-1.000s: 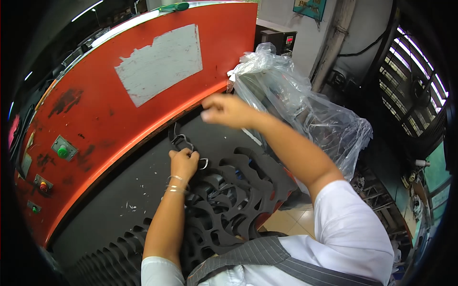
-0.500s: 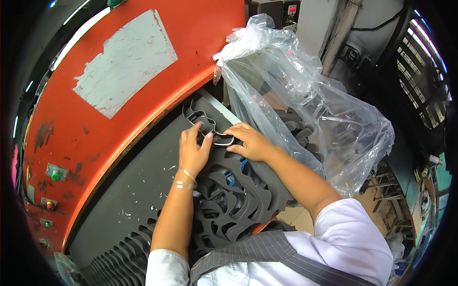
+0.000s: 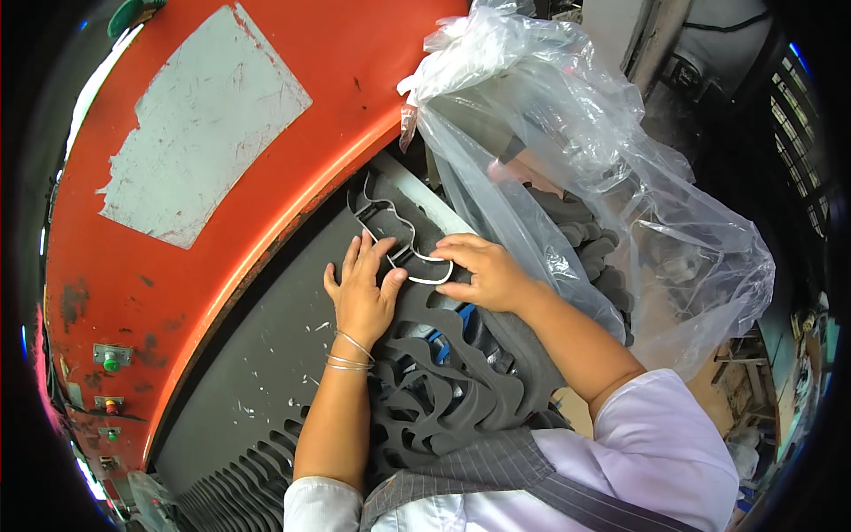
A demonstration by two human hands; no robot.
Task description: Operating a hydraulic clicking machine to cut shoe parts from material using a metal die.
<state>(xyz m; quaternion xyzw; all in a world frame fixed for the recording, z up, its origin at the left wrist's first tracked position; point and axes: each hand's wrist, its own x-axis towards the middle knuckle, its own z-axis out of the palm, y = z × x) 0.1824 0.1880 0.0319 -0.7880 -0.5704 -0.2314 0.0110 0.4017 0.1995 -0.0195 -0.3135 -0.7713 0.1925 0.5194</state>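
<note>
On one dark sheet (image 3: pixel 257 359), left hand (image 3: pixel 363 288) outspread, right hand (image 3: pixel 493 273) pinches one wavy frame (image 3: pixel 412 238).

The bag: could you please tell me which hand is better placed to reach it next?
Probably the right hand: it is at the lower-right end of the metal frame, close to the bag, while the left hand is farther away.

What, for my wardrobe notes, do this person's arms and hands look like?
The left hand and right hand are gloveless. Thin silvery bangles circle the left wrist; none shows on the right. Short white sleeves leave both forearms bare.
</note>
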